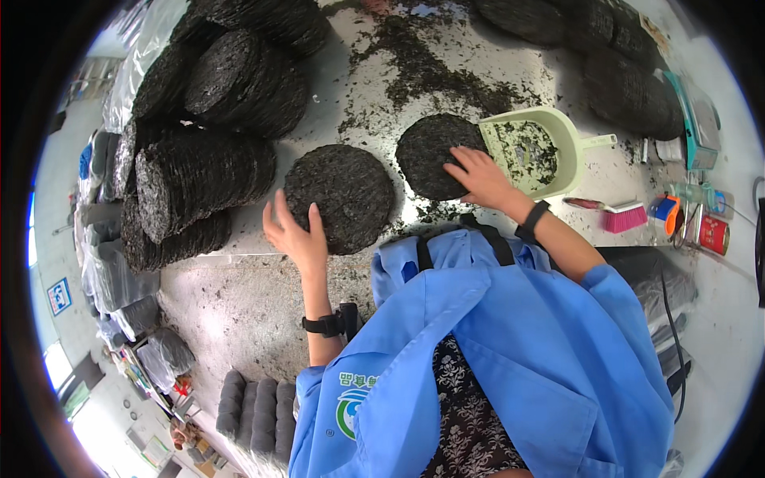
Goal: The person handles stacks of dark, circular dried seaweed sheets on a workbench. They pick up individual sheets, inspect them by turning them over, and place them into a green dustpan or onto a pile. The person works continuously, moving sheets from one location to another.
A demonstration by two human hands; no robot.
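Observation:
Two round, dark cakes of what looks like dried seaweed lie side by side on the pale worktop. My left hand (298, 237) is at the near left edge of the left seaweed cake (343, 195), thumb and fingers spread, with the fingertips at its rim. On the right seaweed cake (430, 155) rests my right hand (484, 177), its fingers stretched over the right side of the top. Neither hand is closed around anything. A pale green dustpan (570, 151) holding dark flakes touches or nearly touches the right cake, just beyond my right hand.
Thick stacks of seaweed cakes (205, 177) lie on their sides at the left; more stacks (629, 88) stand far right. Loose flakes (422, 68) cover the back of the worktop. A pink-bristled brush (624, 217), an orange-and-blue tape dispenser (666, 213) and a red can (714, 234) sit at the right.

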